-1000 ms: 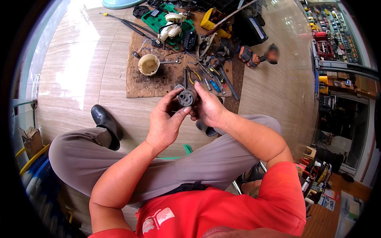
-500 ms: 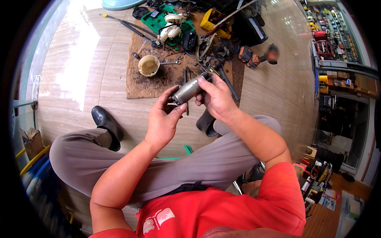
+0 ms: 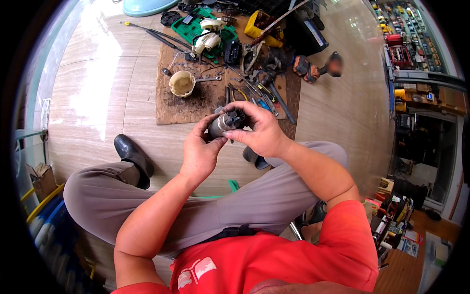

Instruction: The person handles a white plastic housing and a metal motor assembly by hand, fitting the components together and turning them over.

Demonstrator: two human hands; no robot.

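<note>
A grey metal cylinder with a dark, notched end piece, like a small motor, is held above the near edge of a stained wooden board. My left hand grips its left side, thumb below and fingers along the top. Around the dark end curls my right hand, with the thumb against the metal body and the fingers over the top. The fingers hide part of the cylinder. Beyond it on the board are a cream cup and a wrench beside the cup.
Several hand tools and dark parts crowd the board's right half. At the back lie a green case with a white assembly and a yellow container. An orange-and-black power tool rests on the tiles to the right. Shelves line the far right.
The cylinder has been turned so its dark notched end now shows, facing right and toward me. My right hand has come lower and wrapped around that end; my left hand keeps its grip.
</note>
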